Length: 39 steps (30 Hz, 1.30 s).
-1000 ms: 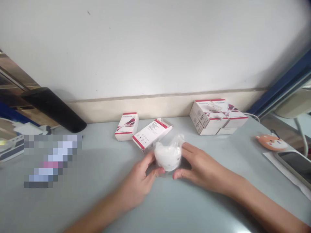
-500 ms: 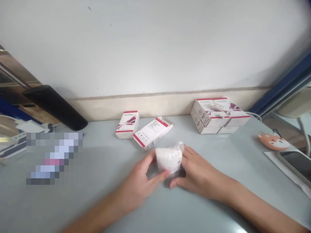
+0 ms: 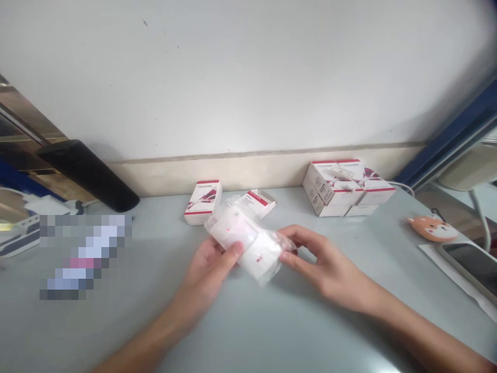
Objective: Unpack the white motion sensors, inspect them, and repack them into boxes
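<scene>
A white item in a clear plastic bag [image 3: 259, 259], with small red marks on it, is held tilted above the table in front of me. Its exact kind I cannot make out. My left hand [image 3: 213, 264] grips its lower left side, thumb on top and fingers underneath. At the bag's right end, my right hand [image 3: 320, 261] pinches the crinkled plastic between thumb and fingers. Behind the bag lies a red-and-white carton [image 3: 258, 203] with an open end, partly hidden by it. A similar small carton [image 3: 203, 202] stands just to the left.
Several such cartons are tied in a bundle [image 3: 345, 189] at the back right. On the right are an orange animal-faced object [image 3: 433, 229], a phone [image 3: 471, 264] and a white sheet [image 3: 450, 274]. At left, a black object [image 3: 89, 173] leans near a power strip [image 3: 27, 235]; a pixelated patch covers something.
The bagged item has been lifted and turned, so its long face now shows and hides part of the open carton. My right hand has shifted to pinch the bag's right end.
</scene>
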Motion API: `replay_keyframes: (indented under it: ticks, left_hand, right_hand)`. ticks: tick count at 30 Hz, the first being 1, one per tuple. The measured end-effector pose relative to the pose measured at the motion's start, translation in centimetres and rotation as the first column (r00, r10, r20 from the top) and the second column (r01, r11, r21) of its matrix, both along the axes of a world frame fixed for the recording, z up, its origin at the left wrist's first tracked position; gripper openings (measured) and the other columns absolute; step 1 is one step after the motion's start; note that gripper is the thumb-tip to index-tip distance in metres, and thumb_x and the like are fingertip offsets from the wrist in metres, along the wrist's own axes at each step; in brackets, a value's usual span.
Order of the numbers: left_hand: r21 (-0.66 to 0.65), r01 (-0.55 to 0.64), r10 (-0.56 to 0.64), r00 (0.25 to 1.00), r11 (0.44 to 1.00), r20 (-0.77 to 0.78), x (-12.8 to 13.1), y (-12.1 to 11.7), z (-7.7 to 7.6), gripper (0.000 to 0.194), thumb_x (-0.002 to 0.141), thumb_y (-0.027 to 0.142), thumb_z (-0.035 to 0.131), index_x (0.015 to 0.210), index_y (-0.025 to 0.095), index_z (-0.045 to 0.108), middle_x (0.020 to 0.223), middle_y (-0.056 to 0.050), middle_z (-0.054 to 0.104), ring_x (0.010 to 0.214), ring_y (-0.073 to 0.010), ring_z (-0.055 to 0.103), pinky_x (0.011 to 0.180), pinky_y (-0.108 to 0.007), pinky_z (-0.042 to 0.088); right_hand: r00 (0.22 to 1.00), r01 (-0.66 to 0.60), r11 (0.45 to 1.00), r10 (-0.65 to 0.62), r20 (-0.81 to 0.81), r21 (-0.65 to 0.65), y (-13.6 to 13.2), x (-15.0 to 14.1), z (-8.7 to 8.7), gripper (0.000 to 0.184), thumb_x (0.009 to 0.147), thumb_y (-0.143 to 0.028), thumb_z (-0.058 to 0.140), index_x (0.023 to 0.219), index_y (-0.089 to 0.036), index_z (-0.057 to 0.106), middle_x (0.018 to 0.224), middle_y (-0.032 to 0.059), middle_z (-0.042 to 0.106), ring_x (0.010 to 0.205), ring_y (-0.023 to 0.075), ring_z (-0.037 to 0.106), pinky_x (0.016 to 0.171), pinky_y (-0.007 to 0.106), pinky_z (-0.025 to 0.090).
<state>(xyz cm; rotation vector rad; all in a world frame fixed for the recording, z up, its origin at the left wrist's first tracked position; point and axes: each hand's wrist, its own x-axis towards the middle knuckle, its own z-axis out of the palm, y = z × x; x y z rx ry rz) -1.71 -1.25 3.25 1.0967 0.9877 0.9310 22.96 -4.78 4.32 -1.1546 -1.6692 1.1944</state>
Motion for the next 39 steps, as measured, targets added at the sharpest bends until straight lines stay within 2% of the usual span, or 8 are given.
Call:
replay_keyframes:
  ticks: [5,11,13,16,22,29,34,39]
  left_hand:
    - [0.004,0.071,-0.071,0.997,0.997,-0.024,0.3,-0.5,0.2,0.058,0.09,0.052,0.081,0.136,0.019,0.067,0.132,-0.015,0.076,0.117,-0.0331,0.074,0.093,-0.037,0.062]
    - [-0.015,0.262,-0.254,0.945,0.965,0.207,0.1,-0.3,0.1,0.048,0.103,0.048,0.063,0.143,0.021,0.066,0.144,-0.014,0.069,0.126,-0.0346,0.069,0.099,-0.041,0.059]
    - [0.001,0.306,-0.3,0.933,0.952,0.199,-0.2,-0.1,-0.1,0.048,0.101,0.039,0.067,0.147,0.023,0.063,0.152,-0.013,0.064,0.132,-0.035,0.066,0.103,-0.041,0.058]
    - [0.032,0.269,-0.271,0.954,0.963,0.126,-0.5,0.0,-0.7,0.047,0.103,0.033,0.066,0.149,0.028,0.061,0.158,-0.009,0.059,0.141,-0.032,0.06,0.109,-0.037,0.055]
    - [0.042,0.279,-0.282,0.957,0.959,0.071,-0.3,-0.1,-1.0,0.047,0.104,0.038,0.064,0.149,0.026,0.061,0.154,-0.011,0.062,0.138,-0.0334,0.062,0.106,-0.039,0.057]
    - [0.166,0.195,-0.17,0.973,0.967,-0.154,0.1,-0.8,-0.8,0.048,0.106,0.045,0.06,0.151,0.029,0.061,0.153,-0.008,0.063,0.145,-0.0328,0.055,0.119,-0.042,0.05]
    - [0.182,0.174,-0.138,0.971,0.968,-0.194,-0.1,-1.3,-1.5,0.048,0.106,0.045,0.058,0.152,0.031,0.06,0.157,-0.005,0.06,0.15,-0.0328,0.05,0.111,-0.038,0.057]
    - [0.06,0.198,-0.184,0.967,0.978,-0.176,-0.5,-1.5,-1.5,0.054,0.107,0.05,0.055,0.159,0.036,0.052,0.168,0.001,0.049,0.155,-0.0296,0.044,0.114,-0.033,0.053]
  right_hand:
    - [0.961,-0.167,0.957,0.104,-0.258,-0.237,-0.5,-0.8,-0.4,0.074,0.095,-0.052,0.076,0.158,-0.036,0.04,0.129,0.0082,0.064,0.105,0.0225,0.065,0.088,0.038,0.056]
    - [0.872,-0.222,0.895,0.005,-0.489,-0.387,-0.6,-2.2,-1.0,0.058,0.101,-0.048,0.07,0.153,-0.029,0.053,0.106,0.0051,0.07,0.087,0.0175,0.066,0.086,0.037,0.056]
    - [0.84,-0.255,0.88,-0.004,-0.543,-0.401,-0.6,-2.1,-1.2,0.059,0.102,-0.046,0.069,0.156,-0.03,0.052,0.1,0.0043,0.071,0.084,0.017,0.066,0.085,0.036,0.055]
    - [0.801,-0.309,0.864,0.011,-0.599,-0.397,-0.6,-2.0,-1.4,0.064,0.102,-0.043,0.07,0.16,-0.032,0.048,0.101,0.0051,0.072,0.085,0.0177,0.065,0.083,0.035,0.055]
    - [0.811,-0.296,0.875,0.018,-0.584,-0.384,-0.7,-2.2,-1.6,0.07,0.1,-0.043,0.071,0.164,-0.034,0.043,0.11,0.0056,0.072,0.087,0.0189,0.064,0.084,0.035,0.054]
    - [0.894,-0.191,0.925,0.026,-0.446,-0.329,-0.9,-2.1,-1.7,0.065,0.1,-0.046,0.069,0.16,-0.034,0.047,0.147,0.0088,0.06,0.124,0.028,0.06,0.101,0.042,0.052]
    - [0.89,-0.18,0.908,-0.013,-0.457,-0.377,-1.2,-2.3,-2.2,0.071,0.098,-0.045,0.072,0.16,-0.034,0.039,0.134,0.0096,0.065,0.097,0.0208,0.066,0.081,0.033,0.055]
    - [0.896,-0.19,0.903,-0.001,-0.444,-0.386,-1.4,-2.2,-2.3,0.068,0.098,-0.044,0.073,0.156,-0.034,0.039,0.116,0.0056,0.067,0.081,0.0152,0.06,0.067,0.027,0.051]
